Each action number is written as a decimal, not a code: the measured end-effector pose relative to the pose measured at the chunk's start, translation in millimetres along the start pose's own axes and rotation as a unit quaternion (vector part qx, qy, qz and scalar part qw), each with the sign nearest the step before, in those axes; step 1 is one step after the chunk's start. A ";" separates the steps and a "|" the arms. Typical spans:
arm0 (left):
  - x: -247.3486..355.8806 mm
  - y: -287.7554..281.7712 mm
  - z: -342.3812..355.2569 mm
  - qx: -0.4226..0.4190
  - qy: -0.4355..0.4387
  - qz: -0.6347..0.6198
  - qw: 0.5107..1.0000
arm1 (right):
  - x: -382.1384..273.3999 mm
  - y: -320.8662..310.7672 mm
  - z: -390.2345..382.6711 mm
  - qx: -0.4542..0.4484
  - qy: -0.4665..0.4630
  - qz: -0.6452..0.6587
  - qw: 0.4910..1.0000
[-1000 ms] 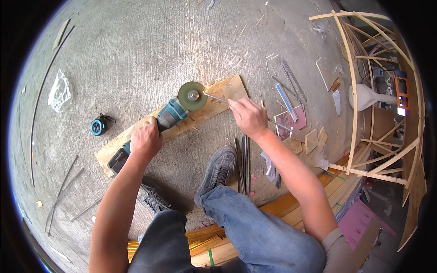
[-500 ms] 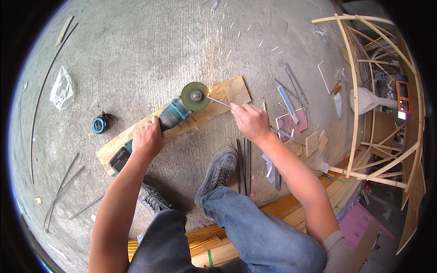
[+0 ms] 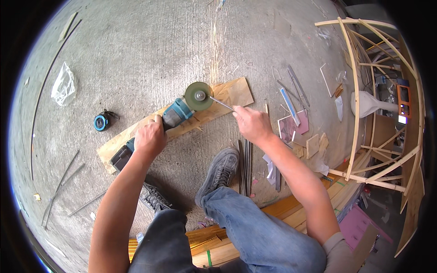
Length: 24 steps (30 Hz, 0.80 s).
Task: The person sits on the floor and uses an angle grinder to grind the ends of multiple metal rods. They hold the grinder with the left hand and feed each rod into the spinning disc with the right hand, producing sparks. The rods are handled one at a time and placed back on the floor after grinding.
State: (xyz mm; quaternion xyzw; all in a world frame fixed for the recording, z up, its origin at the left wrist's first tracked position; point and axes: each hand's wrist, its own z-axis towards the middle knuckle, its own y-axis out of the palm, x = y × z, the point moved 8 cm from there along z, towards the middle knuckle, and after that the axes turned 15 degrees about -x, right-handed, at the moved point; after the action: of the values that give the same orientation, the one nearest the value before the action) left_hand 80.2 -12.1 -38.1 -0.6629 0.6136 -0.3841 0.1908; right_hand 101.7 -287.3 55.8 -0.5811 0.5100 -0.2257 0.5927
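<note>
My left hand is wrapped round the body of a teal and black cordless angle grinder. Its green disc faces up beside the round metal nut at its centre. In my right hand a thin metal rod is pinched, its tip touching the disc's right edge. Sparks stream away from that contact toward the far side. Beneath the grinder lies a long wooden board, set at a slant on the concrete floor. The grinder's battery end rests over the board's near left end.
A blue tape measure and a clear plastic bag lie to the left. Several metal rods lie beside my right shoe. Pink board scraps are farther right, before a curved wooden frame.
The sparks have narrowed into a straighter stream reaching farther away. The whole scene has shifted slightly in the picture; both hands keep their grips.
</note>
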 end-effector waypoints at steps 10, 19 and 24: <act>3.0 -3.7 -2.3 -0.002 0.003 -0.001 1.000 | 6.2 0.3 6.0 -0.085 0.067 0.034 0.994; 3.0 -3.8 -3.3 0.010 0.011 -0.001 1.000 | 7.0 0.5 7.4 -0.126 0.093 0.040 0.987; 6.4 -7.5 -5.9 0.015 0.017 0.009 1.000 | 9.6 1.7 6.9 -0.142 0.105 0.043 0.983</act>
State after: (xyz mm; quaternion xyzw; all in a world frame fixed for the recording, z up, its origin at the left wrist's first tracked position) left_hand 80.5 -15.7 -27.1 -0.6474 0.6173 -0.4029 0.1937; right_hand 110.7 -292.1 49.6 -0.6100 0.6208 -0.1846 0.4565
